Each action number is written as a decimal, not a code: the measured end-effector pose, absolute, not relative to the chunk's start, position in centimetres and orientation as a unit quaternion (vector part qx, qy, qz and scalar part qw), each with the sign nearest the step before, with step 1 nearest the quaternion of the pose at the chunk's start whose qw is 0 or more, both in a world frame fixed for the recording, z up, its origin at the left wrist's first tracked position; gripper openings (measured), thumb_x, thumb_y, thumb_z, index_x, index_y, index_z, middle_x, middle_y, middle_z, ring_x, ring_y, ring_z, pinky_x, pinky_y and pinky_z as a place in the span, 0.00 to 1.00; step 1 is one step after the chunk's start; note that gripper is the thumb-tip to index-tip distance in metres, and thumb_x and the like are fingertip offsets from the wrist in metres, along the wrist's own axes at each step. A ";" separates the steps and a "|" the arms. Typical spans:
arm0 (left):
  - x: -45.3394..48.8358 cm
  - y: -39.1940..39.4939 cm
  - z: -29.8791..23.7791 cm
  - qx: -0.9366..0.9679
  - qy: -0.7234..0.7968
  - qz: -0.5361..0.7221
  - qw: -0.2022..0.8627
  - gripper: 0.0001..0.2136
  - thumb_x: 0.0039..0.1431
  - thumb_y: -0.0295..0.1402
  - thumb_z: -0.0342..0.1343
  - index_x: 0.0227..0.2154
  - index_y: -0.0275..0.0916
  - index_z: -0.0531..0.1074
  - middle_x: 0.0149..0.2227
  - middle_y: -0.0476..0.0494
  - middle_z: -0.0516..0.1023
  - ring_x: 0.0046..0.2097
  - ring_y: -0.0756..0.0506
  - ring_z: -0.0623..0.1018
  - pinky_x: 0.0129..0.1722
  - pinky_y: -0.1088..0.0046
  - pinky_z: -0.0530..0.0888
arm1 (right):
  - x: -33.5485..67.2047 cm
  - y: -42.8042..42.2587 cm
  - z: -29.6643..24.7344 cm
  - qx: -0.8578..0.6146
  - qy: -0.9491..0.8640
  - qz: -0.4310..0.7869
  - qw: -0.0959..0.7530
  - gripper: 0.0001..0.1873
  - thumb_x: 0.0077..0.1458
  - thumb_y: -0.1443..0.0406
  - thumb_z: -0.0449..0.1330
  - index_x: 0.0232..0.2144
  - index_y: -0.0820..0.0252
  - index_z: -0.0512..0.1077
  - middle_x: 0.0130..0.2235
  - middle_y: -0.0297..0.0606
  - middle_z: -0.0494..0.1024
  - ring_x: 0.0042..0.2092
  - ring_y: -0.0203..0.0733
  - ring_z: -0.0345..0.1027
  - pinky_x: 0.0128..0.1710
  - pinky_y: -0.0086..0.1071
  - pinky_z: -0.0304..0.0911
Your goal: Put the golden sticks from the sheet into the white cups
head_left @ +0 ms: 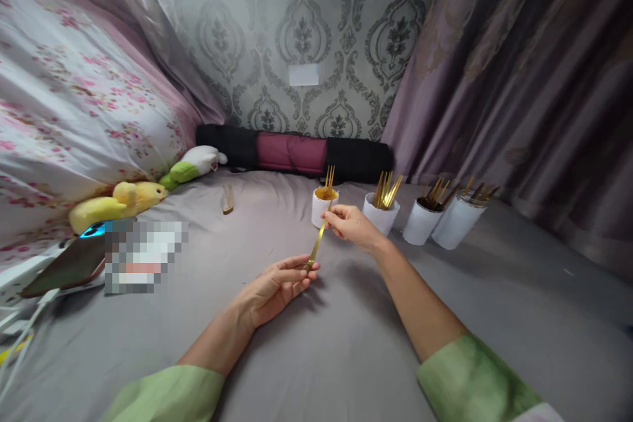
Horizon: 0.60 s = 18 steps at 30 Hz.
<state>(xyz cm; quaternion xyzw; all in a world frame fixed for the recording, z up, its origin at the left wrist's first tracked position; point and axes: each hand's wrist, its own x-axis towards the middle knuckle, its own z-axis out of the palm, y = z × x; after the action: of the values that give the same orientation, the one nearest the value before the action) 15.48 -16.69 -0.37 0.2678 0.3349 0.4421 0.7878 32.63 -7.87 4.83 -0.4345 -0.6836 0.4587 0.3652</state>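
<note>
A slim, gold-coloured strip slants between my two hands above the grey sheet. My left hand is closed on its lower end with thumb and fingers. The upper end is pinched by my right hand, just in front of a small white cup. That cup has a yellow-orange inside, with several thin gold sticks standing in it. Right of my right hand is a wider white cup holding several gold pieces. What exactly the strip is, I cannot make out.
Two more white containers, a shorter one and a taller one, hold sticks at the right. A small fanned gold piece lies at the back left. Plush toys, a phone and a pixelated patch line the left side.
</note>
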 end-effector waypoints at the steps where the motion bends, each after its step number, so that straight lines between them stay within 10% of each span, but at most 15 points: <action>1: 15.5 -16.7 -0.3 0.269 0.336 0.440 0.788 0.17 0.43 0.18 0.56 0.41 0.30 0.68 0.46 0.32 0.69 0.38 0.49 0.74 0.37 0.79 0.71 | 32.7 -7.7 4.7 -0.435 -0.677 0.459 0.376 0.12 0.49 0.60 0.52 0.28 0.65 0.68 0.24 0.34 0.68 0.17 0.24 0.51 0.13 0.21 0.46; 18: 15.6 -16.8 -0.2 0.273 0.342 0.431 0.789 0.16 0.42 0.18 0.57 0.38 0.30 0.68 0.45 0.32 0.70 0.38 0.49 0.74 0.36 0.78 0.72 | 33.8 -6.9 5.1 -0.466 -0.576 0.429 0.517 0.12 0.49 0.59 0.53 0.28 0.64 0.67 0.25 0.33 0.67 0.17 0.24 0.52 0.11 0.21 0.45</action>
<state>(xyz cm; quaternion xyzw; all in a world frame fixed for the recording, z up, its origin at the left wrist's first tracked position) 15.57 -16.81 -0.23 0.2727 0.3418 0.4313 0.7892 33.79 -6.86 5.15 -0.4659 -0.5761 0.4288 0.5169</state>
